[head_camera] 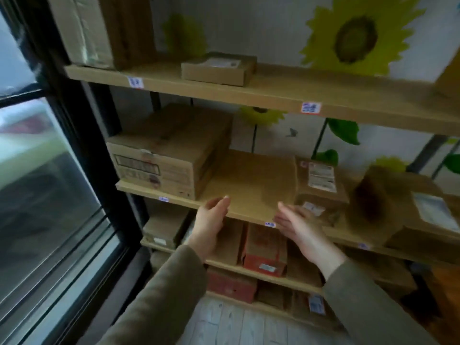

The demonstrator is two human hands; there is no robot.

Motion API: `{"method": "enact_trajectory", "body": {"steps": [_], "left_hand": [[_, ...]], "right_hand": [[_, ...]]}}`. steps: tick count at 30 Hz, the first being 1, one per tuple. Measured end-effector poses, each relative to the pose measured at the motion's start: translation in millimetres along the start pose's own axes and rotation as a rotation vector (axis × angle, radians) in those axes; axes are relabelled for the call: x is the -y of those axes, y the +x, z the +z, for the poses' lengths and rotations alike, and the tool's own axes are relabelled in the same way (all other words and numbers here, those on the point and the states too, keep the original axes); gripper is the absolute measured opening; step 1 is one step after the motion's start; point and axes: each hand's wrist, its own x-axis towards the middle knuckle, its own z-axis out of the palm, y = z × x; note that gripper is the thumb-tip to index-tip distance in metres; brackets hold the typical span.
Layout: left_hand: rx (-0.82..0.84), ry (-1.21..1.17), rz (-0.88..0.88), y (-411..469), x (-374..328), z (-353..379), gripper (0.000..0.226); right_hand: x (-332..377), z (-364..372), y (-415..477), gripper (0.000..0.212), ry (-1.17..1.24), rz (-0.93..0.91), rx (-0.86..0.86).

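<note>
A wooden shelf unit holds cardboard boxes on several levels. Both my hands reach toward the front edge of the middle shelf board [249,185], at a bare stretch of it. My left hand [211,220] is open, palm turned right, fingertips by the shelf edge. My right hand [298,225] is open too, palm turned left, in front of a small labelled box [321,188]. Neither hand holds anything. A large brown carton [169,150] stands on the same shelf just left of the gap.
A flat box [219,68] lies on the upper shelf [298,95]. More boxes [388,195] sit at the right. Red cartons [263,247] fill the lower shelves. A dark-framed window [49,170] runs along the left. Sunflower decorations [358,33] cover the back wall.
</note>
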Motion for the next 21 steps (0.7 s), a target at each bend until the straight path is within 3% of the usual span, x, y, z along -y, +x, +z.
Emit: {"method": "enact_trajectory", "body": {"steps": [3, 6, 11, 16, 21], "left_hand": [[-0.075, -0.032, 0.028, 36, -10, -30, 0.033], [-0.156, -0.030, 0.052, 71, -28, -60, 0.027], [-0.382, 0.023, 0.176, 117, -61, -110, 0.039], [-0.568, 0.057, 0.203, 140, -77, -159, 0.045], [-0.632, 0.109, 0.229, 173, -92, -205, 0.049]], "right_hand": [[9, 42, 43, 0.004, -0.058, -0.003, 0.071], [22, 84, 89, 0.004, -0.075, -0.022, 0.133], [54, 155, 151, 0.051, -0.037, -0.057, 0.145], [54, 209, 166, 0.077, -0.035, -0.007, 0.112], [39, 237, 175, 0.075, -0.063, -0.105, -0.040]]}}
